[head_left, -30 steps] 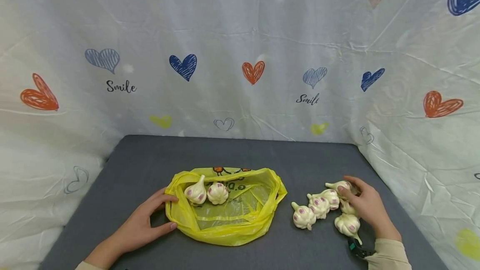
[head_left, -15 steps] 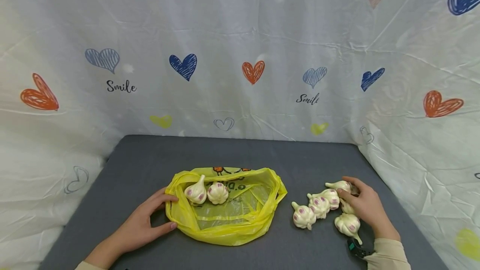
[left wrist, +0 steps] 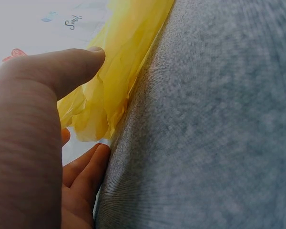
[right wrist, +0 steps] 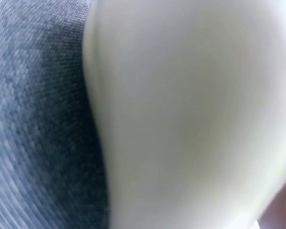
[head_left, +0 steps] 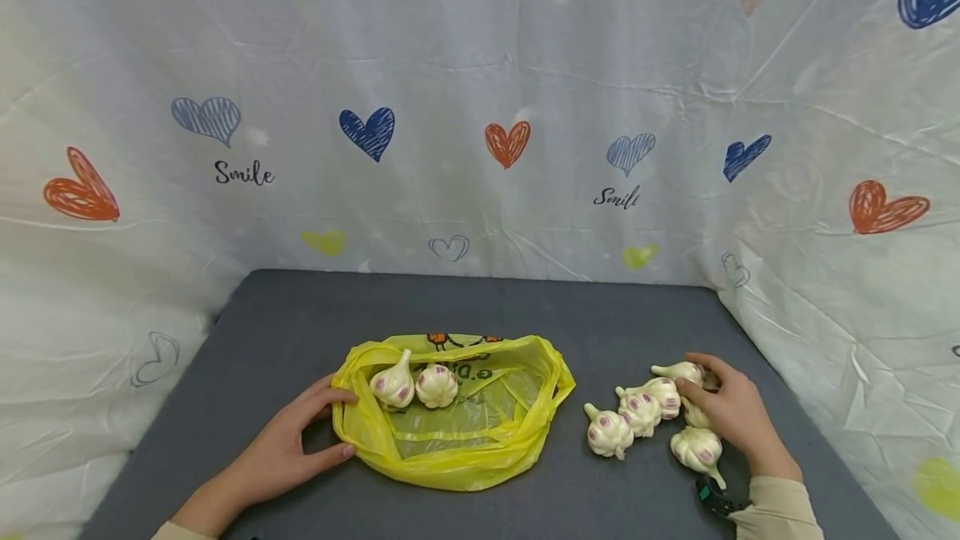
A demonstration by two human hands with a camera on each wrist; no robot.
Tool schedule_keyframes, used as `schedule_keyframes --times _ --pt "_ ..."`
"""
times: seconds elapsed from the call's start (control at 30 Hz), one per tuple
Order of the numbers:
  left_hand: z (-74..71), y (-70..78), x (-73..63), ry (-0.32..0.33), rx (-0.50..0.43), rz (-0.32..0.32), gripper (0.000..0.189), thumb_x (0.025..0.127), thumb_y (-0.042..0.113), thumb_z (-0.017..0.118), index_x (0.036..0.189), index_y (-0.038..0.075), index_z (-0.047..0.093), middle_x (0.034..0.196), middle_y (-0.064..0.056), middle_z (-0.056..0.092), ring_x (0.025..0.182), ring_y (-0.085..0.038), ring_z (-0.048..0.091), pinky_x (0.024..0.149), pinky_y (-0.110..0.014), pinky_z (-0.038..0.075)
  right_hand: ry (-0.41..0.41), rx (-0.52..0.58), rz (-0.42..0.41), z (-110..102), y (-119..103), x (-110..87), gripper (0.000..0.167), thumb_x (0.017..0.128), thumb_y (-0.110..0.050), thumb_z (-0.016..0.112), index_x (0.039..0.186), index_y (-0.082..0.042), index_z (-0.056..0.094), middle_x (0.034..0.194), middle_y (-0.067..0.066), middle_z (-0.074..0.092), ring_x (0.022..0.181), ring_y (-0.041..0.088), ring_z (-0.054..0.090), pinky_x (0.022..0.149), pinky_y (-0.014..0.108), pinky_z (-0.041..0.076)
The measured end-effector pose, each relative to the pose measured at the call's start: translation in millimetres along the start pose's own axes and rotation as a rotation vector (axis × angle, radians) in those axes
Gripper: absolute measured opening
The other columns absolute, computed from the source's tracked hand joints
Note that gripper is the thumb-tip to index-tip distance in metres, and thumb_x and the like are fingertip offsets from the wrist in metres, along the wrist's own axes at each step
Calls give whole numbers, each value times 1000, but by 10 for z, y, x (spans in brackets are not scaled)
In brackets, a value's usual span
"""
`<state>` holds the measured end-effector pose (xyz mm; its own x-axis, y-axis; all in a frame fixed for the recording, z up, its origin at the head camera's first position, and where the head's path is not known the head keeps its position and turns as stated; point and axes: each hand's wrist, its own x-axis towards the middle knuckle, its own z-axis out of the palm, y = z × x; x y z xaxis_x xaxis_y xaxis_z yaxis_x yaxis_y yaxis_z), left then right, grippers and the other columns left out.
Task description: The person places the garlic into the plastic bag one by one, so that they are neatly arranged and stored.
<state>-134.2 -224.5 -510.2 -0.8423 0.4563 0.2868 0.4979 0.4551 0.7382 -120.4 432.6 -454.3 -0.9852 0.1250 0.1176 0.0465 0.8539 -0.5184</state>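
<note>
A yellow plastic bag [head_left: 457, 473] lies with its mouth spread, two garlic bulbs [head_left: 392, 384] showing inside at its left. My left hand [head_left: 281, 444] touches the bag's left side, index finger at the rim and thumb lower down. In the left wrist view the thumb [left wrist: 78, 69] overlaps the yellow plastic, fingers apart from it. At the right lies a cluster of several white garlic bulbs with purple marks. My right hand [head_left: 738, 411] holds the rearmost garlic bulb [head_left: 681, 371] between thumb and index finger; its other fingers are hidden. A blurred garlic bulb [right wrist: 190, 114] fills the right wrist view.
The bag and bulbs rest on a dark grey cloth-covered table [head_left: 465, 298]. A white curtain [head_left: 450, 65] printed with hearts hangs behind and on both sides. One garlic bulb [head_left: 697, 450] lies just in front of the dark wristband [head_left: 716, 497] on the right wrist.
</note>
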Motion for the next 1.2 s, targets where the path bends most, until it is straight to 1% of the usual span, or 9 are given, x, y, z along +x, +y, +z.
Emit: schedule_keyframes --times 0.07,0.17,0.33,0.47,0.73,0.83,0.9,1.0,1.2 --pt "0 5 -1 -1 -2 1 52 98 34 87 144 33 63 169 -19 40 151 -32 45 104 -26 57 2 -4 1 -2 -6 -1 63 108 -42 72 152 1 59 116 16 69 97 28 60 77 43 49" --pt "1 9 -3 -1 -3 4 52 98 33 87 144 33 63 169 -19 41 150 -33 46 104 -26 57 1 -4 3 -7 -10 -6 64 108 -44 72 152 1 59 115 15 68 97 27 59 77 42 49" --pt "4 6 -4 3 9 6 52 98 33 87 144 33 63 169 -19 41 150 -32 46 104 -26 57 7 18 9 -18 -30 -25 67 108 -47 70 153 1 58 129 25 68 109 37 65 84 51 55" --pt "4 6 -8 1 8 6 52 98 34 87 144 33 63 169 -19 41 151 -31 46 104 -26 56 14 30 9 -21 -41 -37 69 107 -48 71 154 1 58 133 28 67 114 42 66 86 54 55" --pt "2 14 -19 -1 -4 -3 52 98 34 87 144 32 63 169 -21 40 149 -42 45 104 -27 57 46 54 6 -34 -63 -27 69 107 -47 72 153 1 58 138 32 65 119 47 64 88 55 54" --pt "8 2 -15 -4 -10 -7 51 98 34 87 144 33 63 169 -21 39 149 -45 44 104 -27 57 62 48 2 -37 -74 -18 68 106 -47 73 153 1 59 132 29 68 110 41 66 83 49 55" --pt "11 -1 -13 -4 -14 -5 52 98 34 86 144 33 63 170 -21 39 149 -45 44 104 -27 57 81 37 -5 -33 -83 -10 67 106 -46 74 152 2 60 123 25 72 101 34 67 78 43 54" --pt "11 0 -12 -2 -13 5 52 98 34 86 144 33 63 170 -20 39 150 -40 45 104 -27 57 107 24 -15 -27 -101 0 65 105 -44 76 150 2 62 111 17 73 90 24 63 70 35 51" --pt "4 -7 -6 3 -12 27 52 98 31 86 144 33 63 170 -16 41 152 -19 44 104 -29 58 111 32 -25 -39 -158 -18 65 104 -42 79 149 2 63 107 12 73 86 19 65 65 31 52"
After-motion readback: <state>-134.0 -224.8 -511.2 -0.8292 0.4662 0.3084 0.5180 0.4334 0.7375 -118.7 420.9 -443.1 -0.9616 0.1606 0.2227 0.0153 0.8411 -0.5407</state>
